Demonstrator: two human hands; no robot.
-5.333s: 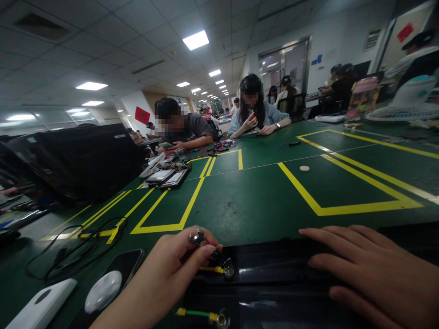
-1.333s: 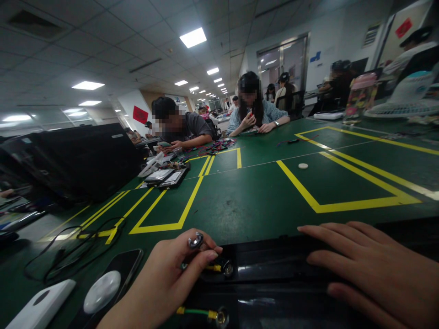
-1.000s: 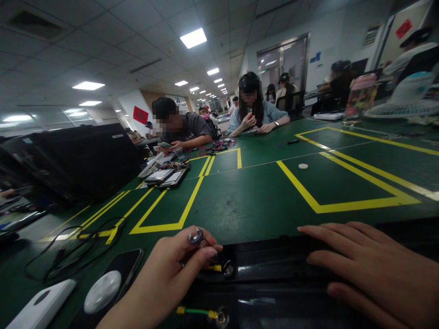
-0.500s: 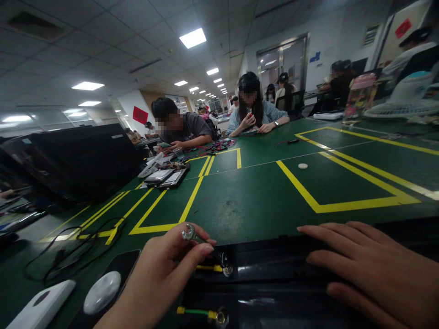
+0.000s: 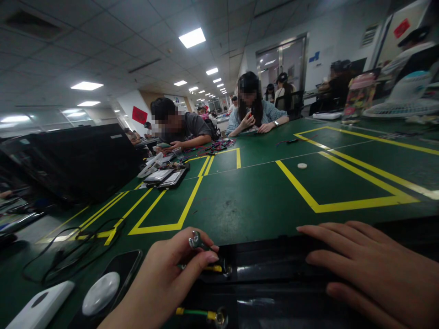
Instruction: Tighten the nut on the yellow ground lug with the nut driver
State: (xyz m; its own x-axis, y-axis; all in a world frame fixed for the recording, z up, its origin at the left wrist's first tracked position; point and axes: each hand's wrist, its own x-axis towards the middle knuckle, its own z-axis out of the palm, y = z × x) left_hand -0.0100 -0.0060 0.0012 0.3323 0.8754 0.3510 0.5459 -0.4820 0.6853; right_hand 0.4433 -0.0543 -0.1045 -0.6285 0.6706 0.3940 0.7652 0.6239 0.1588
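My left hand (image 5: 161, 283) pinches a small silver tool (image 5: 196, 240) with a ring-shaped head, its lower end at a ring terminal on a yellow-sleeved wire (image 5: 219, 268) on a glossy black panel (image 5: 267, 283) at the table's near edge. My right hand (image 5: 373, 274) lies flat on the panel's right part, fingers stretched out and pointing left. A second ring terminal on a green and yellow wire (image 5: 202, 314) lies on the panel below the first.
The green table (image 5: 247, 196) carries yellow tape rectangles. A black phone (image 5: 120, 269), a white oval piece (image 5: 98, 293), a white box (image 5: 37, 310) and a black cable (image 5: 68, 256) lie at my left. A small white disc (image 5: 302, 166) sits mid-table. Two people work across the table; a black case (image 5: 75, 160) stands left.
The tool's head has swung in my left fingers, left and then back upright near the terminal. My right hand has stayed flat on the panel.
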